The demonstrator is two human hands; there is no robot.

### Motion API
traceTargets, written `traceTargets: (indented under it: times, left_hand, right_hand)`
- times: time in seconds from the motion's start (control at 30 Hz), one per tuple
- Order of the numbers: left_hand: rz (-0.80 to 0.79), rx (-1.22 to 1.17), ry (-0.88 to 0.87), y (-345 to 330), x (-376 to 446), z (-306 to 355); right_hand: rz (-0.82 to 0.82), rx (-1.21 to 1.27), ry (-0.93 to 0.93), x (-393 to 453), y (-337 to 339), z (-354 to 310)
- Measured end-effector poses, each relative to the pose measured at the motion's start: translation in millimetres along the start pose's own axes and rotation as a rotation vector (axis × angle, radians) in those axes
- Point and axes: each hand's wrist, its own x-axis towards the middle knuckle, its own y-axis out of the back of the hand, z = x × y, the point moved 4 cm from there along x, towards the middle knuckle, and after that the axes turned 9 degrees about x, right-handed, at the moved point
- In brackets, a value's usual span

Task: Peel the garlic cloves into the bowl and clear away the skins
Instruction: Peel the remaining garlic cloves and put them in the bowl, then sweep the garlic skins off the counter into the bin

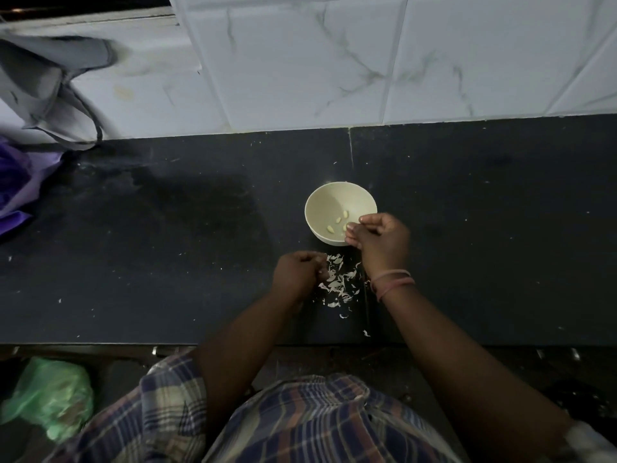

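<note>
Nearest the camera a plaid shirt [300, 422] fills the bottom of the view, with a green plastic bag [50, 399] low on the left, below the counter's front edge. On the black counter [167, 245] a loose heap of white garlic skins [337, 282] lies between the 2 wrists. The left hand [297, 274] rests just beside the heap with its fingers curled inward; whether it holds anything cannot be told. The right hand [380, 242], 2 pink bands [392, 282] on its wrist, reaches over the near right rim of the cream bowl [320, 202], fingertips drawn together, and what they pinch is too small to make out. Inside the bowl lie about 4 peeled garlic cloves [337, 223]. Farther back stands a white marbled tile wall [367, 61], with a grey bag [43, 88] and purple plastic [16, 188] at far left.
</note>
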Motion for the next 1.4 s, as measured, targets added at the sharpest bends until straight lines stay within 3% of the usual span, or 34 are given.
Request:
traceTargets:
  times: [0.2, 0.43, 0.5, 0.63, 0.7, 0.83, 0.93, 1.0, 1.1, 1.2, 1.3, 1.4]
  left_hand:
    - [0.084, -0.119, 0.113, -1.2, 9.5, 4.4]
    - [0.145, -0.268, 0.169, -13.9, 0.9, 11.8]
    - [0.112, -0.349, 0.196, -19.4, -10.2, 10.4]
    - [0.083, -0.482, 0.254, -35.2, -37.0, 5.4]
    - [0.060, -0.584, 0.267, -39.9, -47.0, 4.2]
    - [0.061, -0.699, 0.242, -44.0, -67.5, 0.7]
    - [0.134, -0.597, 0.208, -47.2, -74.7, -1.0]
    - [0.170, -0.513, 0.234, -48.4, -73.7, -6.3]
    - [0.066, -0.500, 0.250, -49.4, -74.1, -8.2]
    - [0.022, -0.589, 0.205, -39.1, -72.2, -7.8]
    - [0.102, -0.635, 0.245, -20.6, -61.5, -13.3]
    - [-0.041, -0.500, 0.231, -9.1, -57.6, -7.1]
  right_hand:
    - [-0.014, -0.434, 0.122, 27.7, -3.3, 7.3]
    - [-0.046, -0.429, 0.103, 25.7, 1.7, -2.8]
    - [-0.133, -0.370, 0.198, 4.1, 4.5, -4.5]
    - [-0.581, -0.547, 0.398, -61.8, 1.7, 23.3]
    - [-0.690, -0.607, 0.423, -74.6, 9.0, 34.9]
    - [-0.656, -0.655, 0.332, -51.1, 41.2, 33.9]
    - [-0.691, -0.626, 0.400, -56.8, 41.5, 16.6]
    - [-0.771, -0.553, 0.333, -79.4, 31.5, 14.0]
    - [-0.803, -0.578, 0.267, -91.1, 22.7, 32.0]
    - [-0.684, -0.754, 0.368, -72.2, 17.7, 33.7]
    - [-0.584, -0.532, 0.390, -89.4, -0.6, 9.8]
    - [-0.625, -0.540, 0.501, -114.3, -16.4, 17.3]
